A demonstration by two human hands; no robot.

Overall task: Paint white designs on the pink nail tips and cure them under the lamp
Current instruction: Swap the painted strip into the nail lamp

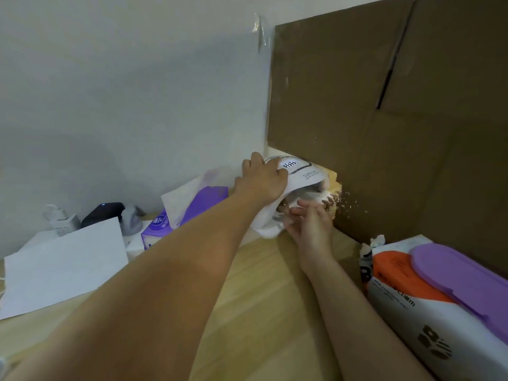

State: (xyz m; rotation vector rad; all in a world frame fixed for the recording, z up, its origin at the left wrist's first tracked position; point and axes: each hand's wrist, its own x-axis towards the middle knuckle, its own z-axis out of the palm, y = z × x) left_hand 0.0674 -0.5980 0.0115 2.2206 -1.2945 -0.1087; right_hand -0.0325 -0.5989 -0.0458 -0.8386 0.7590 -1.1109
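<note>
A white nail lamp [305, 174] with a lit digital display stands at the far end of the wooden table, against a cardboard sheet. My left hand [262, 177] rests on top of the lamp at its left side, fingers curled over the shell by the display. My right hand [310, 218] reaches into the lamp's bright opening, fingers partly inside. What that hand holds is hidden by glare and by the fingers. The pink nail tips are out of sight.
A purple tissue box [189, 215] with a tissue sticking up sits left of the lamp. White paper [63, 262], a dark device [103, 214] and a small bottle [59, 218] lie at far left. A wet-wipes pack [428, 298] with orange and purple lids sits at right. Cardboard [384, 119] walls the back right.
</note>
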